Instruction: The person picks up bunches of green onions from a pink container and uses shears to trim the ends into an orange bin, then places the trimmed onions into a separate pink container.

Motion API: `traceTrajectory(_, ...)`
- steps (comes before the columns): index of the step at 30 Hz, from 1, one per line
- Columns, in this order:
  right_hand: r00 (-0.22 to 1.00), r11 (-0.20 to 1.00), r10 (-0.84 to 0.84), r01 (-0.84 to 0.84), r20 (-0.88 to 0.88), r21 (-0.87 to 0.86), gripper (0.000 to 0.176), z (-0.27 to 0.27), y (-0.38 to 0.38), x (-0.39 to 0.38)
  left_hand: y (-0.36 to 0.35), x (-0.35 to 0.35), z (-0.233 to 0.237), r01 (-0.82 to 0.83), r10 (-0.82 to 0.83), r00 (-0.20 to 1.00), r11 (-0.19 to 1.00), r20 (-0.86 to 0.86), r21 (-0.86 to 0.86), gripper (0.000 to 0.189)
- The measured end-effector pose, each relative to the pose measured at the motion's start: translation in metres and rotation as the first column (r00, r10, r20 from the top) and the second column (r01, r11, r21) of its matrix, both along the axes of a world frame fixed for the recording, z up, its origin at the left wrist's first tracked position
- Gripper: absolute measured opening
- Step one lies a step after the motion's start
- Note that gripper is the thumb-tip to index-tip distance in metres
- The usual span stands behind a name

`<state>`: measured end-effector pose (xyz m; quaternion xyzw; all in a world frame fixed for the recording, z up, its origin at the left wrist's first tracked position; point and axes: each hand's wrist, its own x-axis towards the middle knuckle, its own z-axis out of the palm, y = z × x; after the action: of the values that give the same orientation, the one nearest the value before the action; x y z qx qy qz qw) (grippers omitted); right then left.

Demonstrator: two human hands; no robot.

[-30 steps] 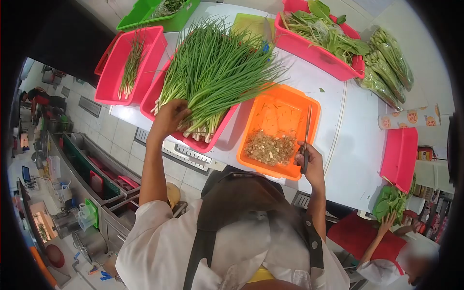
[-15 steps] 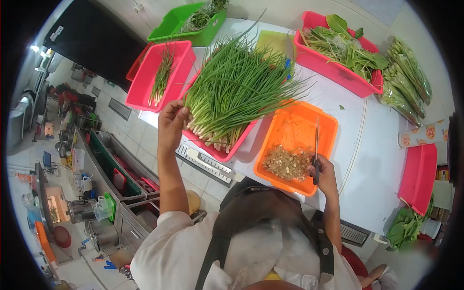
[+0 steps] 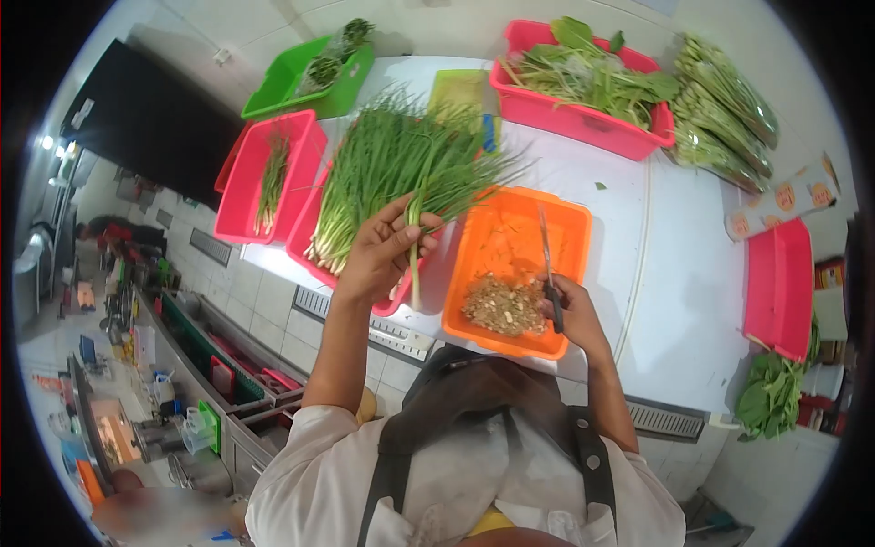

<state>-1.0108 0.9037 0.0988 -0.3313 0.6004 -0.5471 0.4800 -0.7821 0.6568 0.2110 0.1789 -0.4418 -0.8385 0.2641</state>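
My left hand (image 3: 387, 242) is closed on a spring onion (image 3: 415, 264), its pale root end pointing down toward me. Behind that hand, a big heap of spring onions (image 3: 365, 164) fills a pink tub (image 3: 297, 239), green tops leaning to the right. My right hand (image 3: 576, 310) grips the black handle of a knife (image 3: 546, 242), whose thin blade points away from me. The knife is over the right side of an orange tub (image 3: 572, 208). Brownish root trimmings (image 3: 503, 305) are piled in that tub's near part, with a few green scraps farther back.
A second pink tub (image 3: 239, 169) at left holds a small bunch of spring onions (image 3: 272, 187). Behind stand a green tub (image 3: 264, 98), a yellow-green board (image 3: 456, 91) and a pink tub of leafy greens (image 3: 583, 117). Bagged vegetables (image 3: 725, 109) and another pink tub (image 3: 779, 287) lie right.
My left hand has moved right from the heap's left edge and now holds a spring onion in front of it. My right hand still holds the knife by the orange tub. The view has shifted.
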Motion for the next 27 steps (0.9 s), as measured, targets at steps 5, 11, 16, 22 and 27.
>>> traceTrajectory(5,1.000,1.000,-0.025,0.025,-0.003,-0.007,0.046,0.011,0.004,0.004,0.026,-0.031,0.010,0.051,-0.060,0.991,0.996,-0.118,-0.079,0.062)
traceTrajectory(11,0.998,0.999,-0.040,0.041,0.040,-0.016,0.046,0.008,0.007,0.007,0.029,-0.061,0.020,0.100,-0.099,0.994,0.995,-0.038,0.031,0.055)
traceTrajectory(16,0.999,1.000,0.005,-0.006,0.033,0.024,0.051,0.008,0.008,0.003,0.024,-0.066,0.020,0.125,-0.127,0.988,0.992,-0.082,-0.033,0.027)
traceTrajectory(22,0.998,0.999,-0.031,0.032,0.045,-0.024,0.047,0.000,0.004,0.005,0.022,-0.071,0.050,-0.025,0.010,0.982,0.997,-0.187,-0.075,0.021)
traceTrajectory(27,0.997,0.999,0.002,0.001,0.071,-0.046,0.047,0.007,0.006,0.003,0.010,-0.059,0.050,0.158,-0.152,0.956,0.987,-0.249,0.003,0.023)
